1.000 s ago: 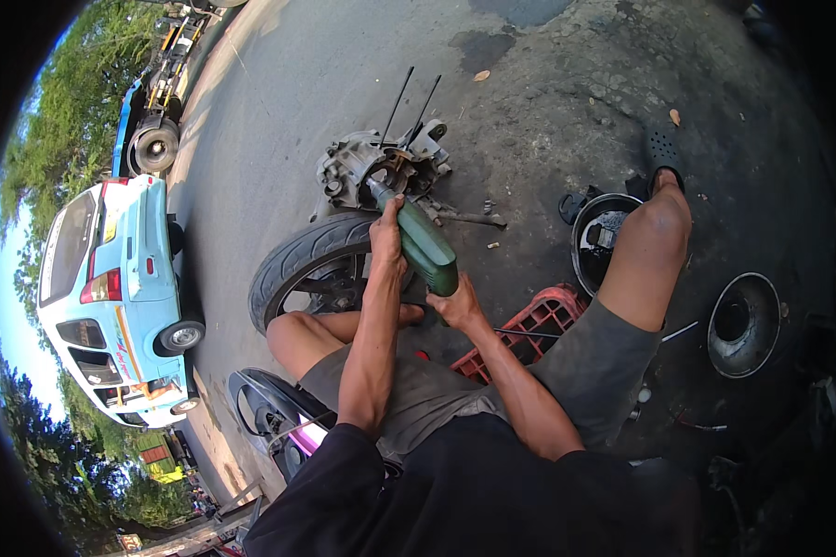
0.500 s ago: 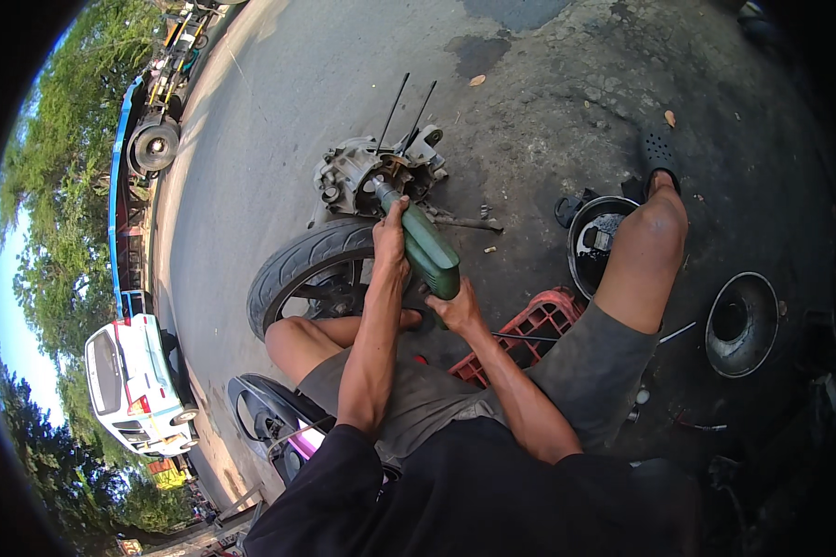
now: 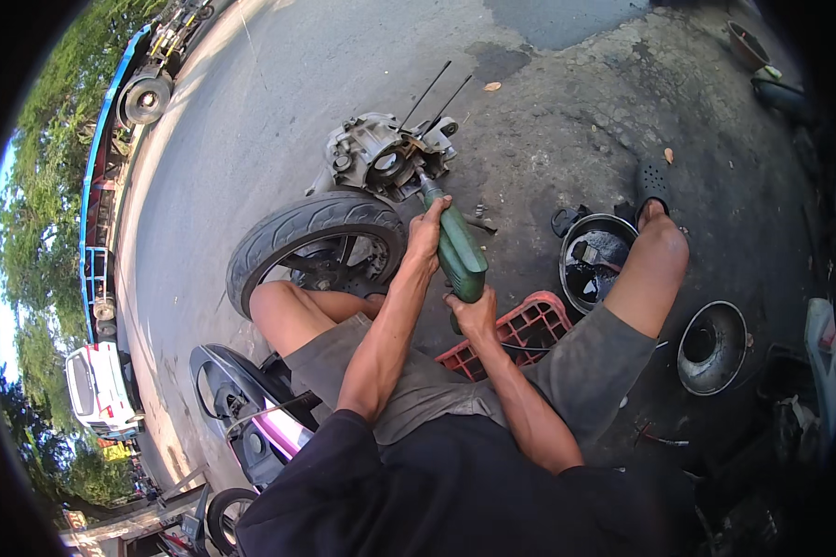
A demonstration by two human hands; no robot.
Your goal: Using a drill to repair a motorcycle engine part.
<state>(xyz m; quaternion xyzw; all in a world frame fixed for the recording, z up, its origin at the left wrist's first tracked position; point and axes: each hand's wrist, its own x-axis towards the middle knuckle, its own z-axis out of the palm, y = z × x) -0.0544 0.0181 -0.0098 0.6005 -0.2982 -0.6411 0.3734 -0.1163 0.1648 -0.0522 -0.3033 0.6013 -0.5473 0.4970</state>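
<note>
Head view, left hand: the left hand (image 3: 426,237) is wrapped around the front of the green power drill (image 3: 461,255), just behind its metal nose.
Right hand: the right hand (image 3: 475,314) is closed around the drill's rear grip.
Drill: slants up and leftward, its nose at the lower right side of the crankcase; whether the tip touches is too small to tell.
Engine crankcase: the grey crankcase (image 3: 362,148) sits on the ground ahead of the hands, two long studs (image 3: 424,96) rising from it.
Closest obstacle: a wheel (image 3: 279,227) with a black tyre, just beside the crankcase and near the left forearm.
Between the legs: a red plastic crate (image 3: 541,298), partly covered by the right forearm.
Right side: a metal basin (image 3: 567,280) holding dark contents, partly behind the right knee; a second metal bowl (image 3: 715,369) beyond.
Left side: pink-and-black scooter bodywork (image 3: 283,425).
Across the road: a blue-edged truck and a white vehicle (image 3: 107,395).
</note>
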